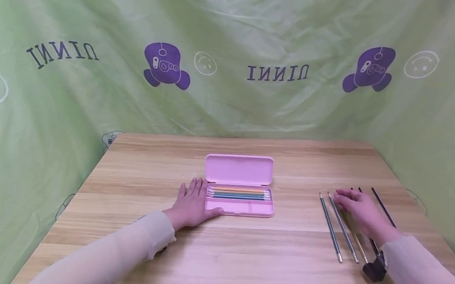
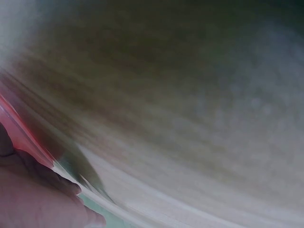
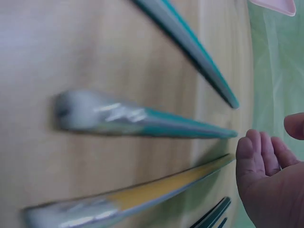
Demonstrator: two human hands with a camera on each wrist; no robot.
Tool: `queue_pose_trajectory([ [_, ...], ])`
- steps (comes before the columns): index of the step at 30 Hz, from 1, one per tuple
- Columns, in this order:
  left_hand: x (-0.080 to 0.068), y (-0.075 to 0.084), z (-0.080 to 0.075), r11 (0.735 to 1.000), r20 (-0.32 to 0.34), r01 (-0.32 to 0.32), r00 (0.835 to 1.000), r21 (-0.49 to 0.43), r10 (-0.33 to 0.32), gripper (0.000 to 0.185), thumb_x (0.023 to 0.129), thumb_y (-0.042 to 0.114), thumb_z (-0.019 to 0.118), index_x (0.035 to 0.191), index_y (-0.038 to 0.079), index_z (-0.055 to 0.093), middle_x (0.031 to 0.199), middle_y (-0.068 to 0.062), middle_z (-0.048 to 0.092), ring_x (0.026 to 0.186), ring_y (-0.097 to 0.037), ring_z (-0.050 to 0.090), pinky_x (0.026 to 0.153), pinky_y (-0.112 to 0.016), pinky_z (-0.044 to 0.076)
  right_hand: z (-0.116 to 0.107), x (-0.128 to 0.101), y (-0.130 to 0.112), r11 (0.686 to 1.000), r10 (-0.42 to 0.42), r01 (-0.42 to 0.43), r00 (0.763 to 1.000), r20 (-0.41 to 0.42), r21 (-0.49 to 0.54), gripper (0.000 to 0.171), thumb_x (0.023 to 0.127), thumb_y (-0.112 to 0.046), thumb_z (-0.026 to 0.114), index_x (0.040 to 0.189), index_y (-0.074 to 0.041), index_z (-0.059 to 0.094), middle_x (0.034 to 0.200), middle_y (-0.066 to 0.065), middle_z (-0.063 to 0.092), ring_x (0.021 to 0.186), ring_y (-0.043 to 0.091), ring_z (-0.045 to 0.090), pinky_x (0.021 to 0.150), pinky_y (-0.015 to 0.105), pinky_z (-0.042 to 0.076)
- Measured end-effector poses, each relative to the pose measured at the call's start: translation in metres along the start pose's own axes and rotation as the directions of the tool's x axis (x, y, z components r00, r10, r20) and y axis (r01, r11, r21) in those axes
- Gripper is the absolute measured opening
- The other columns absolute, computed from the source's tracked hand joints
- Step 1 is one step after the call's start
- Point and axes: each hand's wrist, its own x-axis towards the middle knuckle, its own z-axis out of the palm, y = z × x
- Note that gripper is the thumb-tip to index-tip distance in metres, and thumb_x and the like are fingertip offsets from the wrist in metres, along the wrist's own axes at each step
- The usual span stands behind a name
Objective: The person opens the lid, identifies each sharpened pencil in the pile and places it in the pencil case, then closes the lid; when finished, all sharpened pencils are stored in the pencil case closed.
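Here the left hand point(image 1: 192, 203) lies flat on the worktop point(image 1: 243, 257), fingers straight, its thumb against the left end of the open pink case point(image 1: 240, 206), which sits mid-worktop with its lid point(image 1: 239, 169) folded back and several pencils inside. Well to the right, the right hand point(image 1: 359, 210) hovers palm-down, fingers relaxed and gripping nothing, over a row of loose pencils point(image 1: 330, 228); two teal ones lie just left of it.

Both arms fwd, left hand point(image 1: 192, 203) & right hand point(image 1: 359, 209) flat, fingers straight.
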Motion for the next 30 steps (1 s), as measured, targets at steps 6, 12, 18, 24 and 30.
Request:
queue_pose_trajectory([
  [6, 0.002, -0.003, 0.003, 1.0, 0.0, 0.0, 1.0, -0.003, 0.0, 0.114, 0.093, 0.079, 0.047, 0.164, -0.002, 0.009, 0.169, -0.025, 0.007, 0.157, -0.039, 0.0, 0.122, -0.06, -0.004, 0.0, -0.007, 0.008, 0.994, -0.017, 0.017, 1.0, 0.0, -0.112, 0.054, 0.109, -0.016, 0.054, 0.144, 0.022, 0.039, 0.145, 0.039, 0.047, 0.116, 0.026, 0.065, 0.087, 0.015, 0.051],
  [12, 0.003, -0.005, 0.006, 1.0, -0.013, -0.008, 1.0, -0.021, 0.007, 0.114, 0.093, 0.079, 0.047, 0.164, -0.002, 0.009, 0.169, -0.025, 0.008, 0.157, -0.039, 0.002, 0.122, -0.061, -0.003, 0.011, -0.007, 0.006, 0.984, -0.022, 0.021, 1.0, -0.005, -0.179, 0.055, 0.107, -0.015, 0.055, 0.145, 0.021, 0.039, 0.145, 0.039, 0.047, 0.134, 0.051, 0.047, 0.097, 0.025, 0.051],
  [18, 0.002, -0.003, 0.003, 1.0, 0.008, -0.007, 1.0, -0.025, 0.007, 0.112, 0.094, 0.077, 0.048, 0.164, -0.003, 0.009, 0.169, -0.026, 0.008, 0.157, -0.04, 0.002, 0.123, -0.06, -0.001, 0.023, -0.007, 0.009, 0.981, -0.019, 0.008, 0.998, -0.055, -0.191, 0.059, 0.103, -0.008, 0.061, 0.146, 0.022, 0.035, 0.142, 0.041, 0.048, 0.13, 0.052, 0.051, 0.096, 0.028, 0.053],
  [24, -0.002, 0.001, -0.003, 0.999, 0.0, -0.017, 1.0, -0.051, 0.017, 0.111, 0.095, 0.074, 0.05, 0.162, -0.005, 0.013, 0.168, -0.028, 0.011, 0.156, -0.041, 0.005, 0.123, -0.06, 0.001, 0.03, -0.005, 0.012, 0.953, -0.057, 0.022, 0.993, -0.105, -0.303, 0.058, 0.098, -0.005, 0.065, 0.144, 0.021, 0.04, 0.137, 0.039, 0.053, 0.124, 0.052, 0.056, 0.104, 0.057, 0.046],
  [30, -0.003, 0.003, -0.005, 1.0, 0.016, -0.009, 1.0, -0.028, 0.01, 0.111, 0.096, 0.073, 0.05, 0.163, -0.005, 0.01, 0.169, -0.027, 0.009, 0.157, -0.04, 0.004, 0.123, -0.06, 0.0, 0.033, -0.003, 0.011, 0.907, -0.123, 0.056, 0.983, -0.135, -0.416, 0.049, 0.092, 0.0, 0.069, 0.133, 0.021, 0.052, 0.124, 0.038, 0.062, 0.112, 0.05, 0.064, 0.095, 0.057, 0.052],
])
